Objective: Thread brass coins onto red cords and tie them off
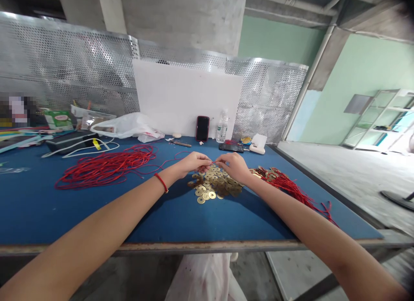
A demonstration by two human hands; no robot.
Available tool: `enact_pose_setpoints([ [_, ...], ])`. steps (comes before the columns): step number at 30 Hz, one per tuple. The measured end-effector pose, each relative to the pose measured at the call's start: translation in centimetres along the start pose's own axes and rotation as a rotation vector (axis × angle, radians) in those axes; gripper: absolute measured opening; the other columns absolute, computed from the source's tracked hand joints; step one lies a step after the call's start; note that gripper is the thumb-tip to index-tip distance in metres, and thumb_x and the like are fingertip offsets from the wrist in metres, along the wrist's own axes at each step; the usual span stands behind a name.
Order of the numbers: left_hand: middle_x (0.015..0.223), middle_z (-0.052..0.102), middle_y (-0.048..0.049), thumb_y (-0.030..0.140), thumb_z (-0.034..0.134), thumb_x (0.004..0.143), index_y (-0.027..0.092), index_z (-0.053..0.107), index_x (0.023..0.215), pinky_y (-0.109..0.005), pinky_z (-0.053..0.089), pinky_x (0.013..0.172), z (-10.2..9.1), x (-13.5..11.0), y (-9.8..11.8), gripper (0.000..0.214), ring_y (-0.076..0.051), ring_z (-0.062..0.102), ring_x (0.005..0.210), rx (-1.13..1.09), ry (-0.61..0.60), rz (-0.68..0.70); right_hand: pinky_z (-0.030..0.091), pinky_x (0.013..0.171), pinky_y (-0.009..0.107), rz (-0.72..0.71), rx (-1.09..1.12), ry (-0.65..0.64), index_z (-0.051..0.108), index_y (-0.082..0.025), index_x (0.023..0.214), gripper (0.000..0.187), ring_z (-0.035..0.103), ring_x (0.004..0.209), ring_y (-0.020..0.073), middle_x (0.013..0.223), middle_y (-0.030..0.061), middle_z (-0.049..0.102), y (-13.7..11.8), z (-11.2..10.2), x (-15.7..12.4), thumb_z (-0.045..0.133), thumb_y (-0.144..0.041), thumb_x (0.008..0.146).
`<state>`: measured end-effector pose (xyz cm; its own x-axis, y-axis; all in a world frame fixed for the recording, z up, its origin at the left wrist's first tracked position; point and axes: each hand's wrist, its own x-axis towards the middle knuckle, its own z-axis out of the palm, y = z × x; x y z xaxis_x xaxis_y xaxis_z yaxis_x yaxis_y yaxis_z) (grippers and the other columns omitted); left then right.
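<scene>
Your left hand (194, 162) and right hand (233, 167) meet above the back of the pile of brass coins (213, 184), which have square holes and lie loosely heaped on the blue table (80, 214). The pile sits directly under your hands, slightly closer to your right hand, and spreads toward you rather than forming any clear line.

Your left fingertips are pinched closed on a thin red strand (168, 164), which runs left and back from your hand to the loose bundle of red cord (106, 168). That bundle lies well to the left of the coins, stretched roughly across the table, and your left hand is clearly the nearer one to it.

Your right hand is curled inward, its fingertips close against your left ones. You can't tell from this view whether it grips the strand, a coin or nothing, because the contact point is too small and partly hidden.

To the right of the pile, just past your right hand, a tangle of red cords threaded with coins (281, 182) trails toward the table's front right edge. Your right forearm lies alongside it. Farther back, a black phone (202, 128) and a water bottle (222, 127) stand against a white board (174, 98).
</scene>
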<state>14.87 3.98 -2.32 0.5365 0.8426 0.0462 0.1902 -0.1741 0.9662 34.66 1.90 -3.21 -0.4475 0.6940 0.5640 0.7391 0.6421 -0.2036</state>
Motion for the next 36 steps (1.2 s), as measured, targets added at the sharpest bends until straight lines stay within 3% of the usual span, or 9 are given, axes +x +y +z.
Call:
enact_pose_setpoints([
  [6, 0.058, 0.058, -0.0015, 0.037, 0.071, 0.066, 0.012, 0.066, 0.073, -0.024, 0.039, 0.055, -0.2, -0.2, 0.1, 0.026, -0.01, 0.05, 0.054, 0.015, -0.021, -0.004, 0.033, 0.066, 0.025, 0.027, -0.04, -0.013, 0.071, -0.021, 0.084, 0.017, 0.058, 0.071, 0.0149, 0.076, 0.0027, 0.069, 0.0, -0.4, 0.0, 0.055, -0.024, 0.086],
  [11, 0.06, 0.058, -0.0018, 0.035, 0.071, 0.066, 0.012, 0.065, 0.074, -0.025, 0.04, 0.057, -0.3, -0.2, 0.0, 0.025, -0.01, 0.051, 0.055, -0.006, -0.028, -0.012, 0.033, 0.073, 0.028, 0.009, -0.127, -0.004, 0.07, -0.021, 0.085, 0.017, 0.057, 0.077, 0.0174, 0.079, 0.0043, 0.068, 0.4, -0.4, 0.0, 0.054, -0.025, 0.087],
  [17, 0.058, 0.057, -0.0016, 0.034, 0.071, 0.067, 0.012, 0.066, 0.072, -0.024, 0.039, 0.056, -0.4, 0.1, -0.2, 0.023, -0.01, 0.049, 0.053, -0.018, 0.008, -0.008, 0.033, 0.082, 0.033, -0.079, -0.166, 0.15, 0.061, -0.019, 0.103, 0.021, 0.05, 0.097, 0.0223, 0.101, 0.008, 0.063, -0.4, 0.0, -0.2, 0.056, -0.028, 0.086],
  [24, 0.06, 0.057, -0.0004, 0.035, 0.072, 0.066, 0.013, 0.066, 0.072, -0.024, 0.04, 0.058, -0.3, 0.0, -0.2, 0.024, -0.009, 0.049, 0.055, -0.057, -0.006, 0.005, 0.03, 0.079, 0.032, -0.129, -0.252, 0.047, 0.06, -0.02, 0.095, 0.015, 0.047, 0.092, 0.021, 0.093, 0.0064, 0.061, -0.8, 0.6, -0.5, 0.053, -0.03, 0.088],
  [30, 0.061, 0.057, -0.0007, 0.036, 0.074, 0.064, 0.013, 0.065, 0.07, -0.024, 0.04, 0.057, -0.3, 0.0, -0.2, 0.025, -0.009, 0.05, 0.056, -0.096, 0.022, -0.014, 0.03, 0.079, 0.033, -0.095, -0.266, 0.148, 0.057, -0.019, 0.099, 0.019, 0.046, 0.093, 0.0223, 0.098, 0.0083, 0.06, -1.1, 0.4, -0.6, 0.049, -0.033, 0.09],
  [36, 0.062, 0.056, -0.0002, 0.033, 0.074, 0.062, 0.013, 0.064, 0.069, -0.023, 0.04, 0.057, 0.0, -0.4, 0.6, 0.024, -0.009, 0.049, 0.056, -0.129, 0.053, -0.041, 0.028, 0.077, 0.035, -0.034, -0.384, 0.115, 0.059, -0.019, 0.088, 0.018, 0.047, 0.091, 0.0231, 0.092, 0.008, 0.06, -0.9, 0.4, -0.6, 0.053, -0.037, 0.088],
])
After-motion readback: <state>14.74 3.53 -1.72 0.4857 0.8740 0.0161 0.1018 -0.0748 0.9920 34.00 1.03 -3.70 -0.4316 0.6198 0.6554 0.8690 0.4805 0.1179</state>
